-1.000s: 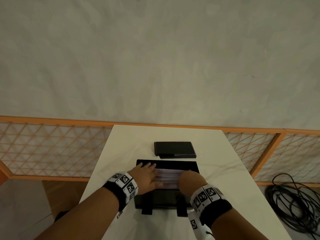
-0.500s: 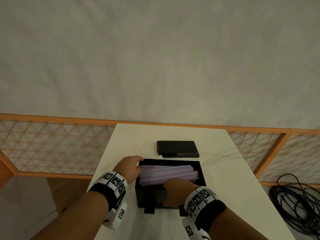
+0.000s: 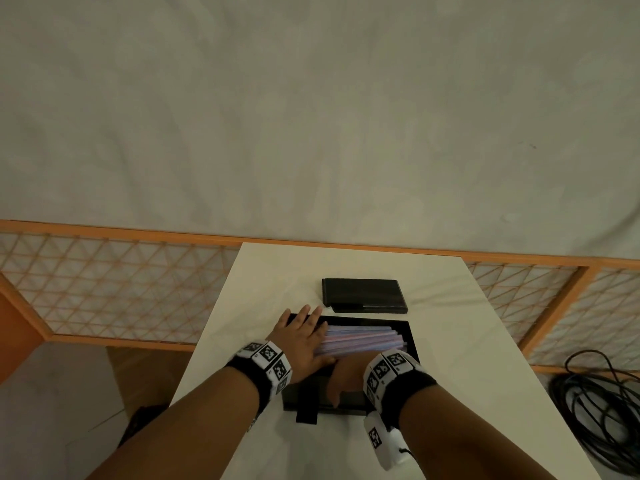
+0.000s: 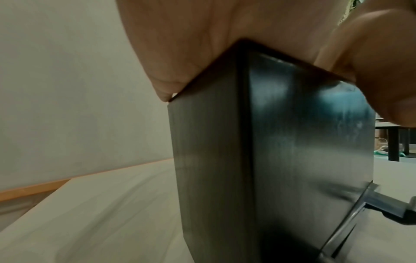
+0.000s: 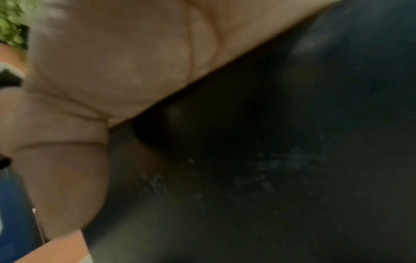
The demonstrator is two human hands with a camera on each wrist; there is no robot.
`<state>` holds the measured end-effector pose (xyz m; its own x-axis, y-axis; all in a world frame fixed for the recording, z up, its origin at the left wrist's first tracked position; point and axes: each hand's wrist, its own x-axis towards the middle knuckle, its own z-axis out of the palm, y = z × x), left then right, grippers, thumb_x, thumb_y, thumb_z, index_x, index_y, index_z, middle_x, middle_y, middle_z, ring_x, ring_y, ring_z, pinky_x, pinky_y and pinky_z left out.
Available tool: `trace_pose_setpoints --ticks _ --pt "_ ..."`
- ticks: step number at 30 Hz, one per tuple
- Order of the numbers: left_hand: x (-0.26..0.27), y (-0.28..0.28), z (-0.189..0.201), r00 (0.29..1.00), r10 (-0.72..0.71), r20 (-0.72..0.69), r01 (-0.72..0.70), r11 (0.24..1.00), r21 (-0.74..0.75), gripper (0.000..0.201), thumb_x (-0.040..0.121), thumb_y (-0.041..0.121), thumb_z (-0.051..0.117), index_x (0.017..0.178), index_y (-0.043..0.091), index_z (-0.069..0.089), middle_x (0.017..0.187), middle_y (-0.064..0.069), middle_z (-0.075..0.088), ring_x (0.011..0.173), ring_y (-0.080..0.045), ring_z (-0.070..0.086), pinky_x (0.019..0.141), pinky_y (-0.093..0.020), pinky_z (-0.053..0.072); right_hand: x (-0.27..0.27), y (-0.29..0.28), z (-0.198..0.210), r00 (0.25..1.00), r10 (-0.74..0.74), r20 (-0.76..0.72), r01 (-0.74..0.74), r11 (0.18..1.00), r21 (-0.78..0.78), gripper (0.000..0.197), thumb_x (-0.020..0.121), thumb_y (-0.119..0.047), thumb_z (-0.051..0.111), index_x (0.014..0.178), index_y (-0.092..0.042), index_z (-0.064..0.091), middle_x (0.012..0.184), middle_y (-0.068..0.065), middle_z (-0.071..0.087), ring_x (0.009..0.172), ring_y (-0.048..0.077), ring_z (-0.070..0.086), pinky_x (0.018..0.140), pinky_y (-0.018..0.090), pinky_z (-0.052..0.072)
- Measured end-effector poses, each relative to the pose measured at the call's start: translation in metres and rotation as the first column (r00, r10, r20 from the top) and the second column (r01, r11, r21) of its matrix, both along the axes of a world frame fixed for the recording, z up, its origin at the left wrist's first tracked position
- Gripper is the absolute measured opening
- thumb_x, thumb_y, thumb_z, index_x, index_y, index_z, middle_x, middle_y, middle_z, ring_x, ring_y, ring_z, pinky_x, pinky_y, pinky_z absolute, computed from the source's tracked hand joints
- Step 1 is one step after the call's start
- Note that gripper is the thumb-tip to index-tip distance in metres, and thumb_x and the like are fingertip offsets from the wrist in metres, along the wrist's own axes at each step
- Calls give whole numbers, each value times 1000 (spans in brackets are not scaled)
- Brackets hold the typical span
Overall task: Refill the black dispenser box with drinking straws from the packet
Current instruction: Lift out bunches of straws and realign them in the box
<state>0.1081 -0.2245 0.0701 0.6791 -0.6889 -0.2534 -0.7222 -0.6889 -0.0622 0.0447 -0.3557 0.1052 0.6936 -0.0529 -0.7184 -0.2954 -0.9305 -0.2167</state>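
The black dispenser box (image 3: pixel 411 341) stands open on the white table, filled with pink and purple straws (image 3: pixel 367 339). My left hand (image 3: pixel 301 336) lies flat over the box's left end, fingers straight, covering the straws' ends. In the left wrist view its palm (image 4: pixel 202 44) rests on the box's top corner (image 4: pixel 292 142). My right hand (image 3: pixel 346 374) sits over the front wall, thumb down the front face; its fingers are hidden. The right wrist view shows that palm (image 5: pixel 112 62) on the dark box (image 5: pixel 270 160). No packet is in view.
The box's black lid (image 3: pixel 363 295) lies flat just behind the box. The table (image 3: pixel 467 375) is narrow, with edges close on both sides. An orange lattice railing (image 3: pixel 104 289) runs behind it. Black cables (image 3: pixel 602 410) are coiled on the floor at right.
My left hand has come from the box's outer left side up onto its top, flat over the straws' left ends. The right hand stays at the front wall.
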Motion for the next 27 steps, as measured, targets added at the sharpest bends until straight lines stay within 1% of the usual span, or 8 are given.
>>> trace_pose_setpoints --ticks 3,6,9,13,16,19,23,27 --pt "-4 1 1 1000 16 9 -16 1000 9 77 90 66 15 151 21 5 160 -5 -12 148 -26 -9 119 -50 -3 0 -2 3 999 -51 6 51 996 71 64 76 -21 69 134 -18 44 135 11 45 123 30 41 100 39 40" --pt "-5 2 2 1000 25 7 -25 1000 16 74 92 64 16 151 21 6 160 -5 -12 148 -25 -9 119 -50 -4 3 -2 3 999 -32 -13 32 999 31 70 75 -26 72 137 -20 41 139 10 44 126 30 40 104 40 37" --pt "-2 3 3 999 21 -25 -21 1000 -20 81 87 70 5 151 21 9 160 -5 -12 148 -24 -8 119 -49 -4 5 3 -1 993 113 33 -109 988 -110 70 74 -34 73 136 -22 43 137 8 48 126 28 43 104 41 38" --pt "-2 3 6 998 -9 -63 4 996 -84 116 55 78 -26 147 29 25 161 -2 -7 148 -23 -4 118 -48 -2 3 3 1 954 287 83 -261 937 -233 68 74 -37 75 133 -19 47 128 8 57 117 27 53 100 42 45" --pt "-3 4 10 992 17 -126 -36 988 -149 87 78 71 -9 143 34 34 161 0 -4 149 -21 -3 119 -45 -3 4 -1 6 934 343 97 -312 918 -246 78 71 -31 78 138 -20 40 129 8 56 116 28 55 98 43 46" --pt "-2 4 24 973 48 -225 -96 973 -208 48 102 40 16 139 26 42 161 -1 4 149 -20 2 120 -41 0 7 -4 16 926 352 140 -321 925 -205 83 66 -27 83 137 -20 40 128 7 57 115 28 55 99 43 46" --pt "2 5 32 945 82 -315 -171 948 -267 46 103 33 17 136 22 47 159 0 15 148 -16 9 119 -38 2 12 -7 26 899 397 186 -355 908 -223 71 65 -33 82 126 -16 52 119 6 60 108 26 58 95 40 48" --pt "0 6 35 944 120 -307 -208 940 -270 48 103 37 24 147 19 28 159 -5 17 147 -17 13 120 -35 3 16 -10 34 882 407 239 -376 911 -167 63 70 -32 79 125 -13 54 121 9 59 111 27 55 96 37 44"
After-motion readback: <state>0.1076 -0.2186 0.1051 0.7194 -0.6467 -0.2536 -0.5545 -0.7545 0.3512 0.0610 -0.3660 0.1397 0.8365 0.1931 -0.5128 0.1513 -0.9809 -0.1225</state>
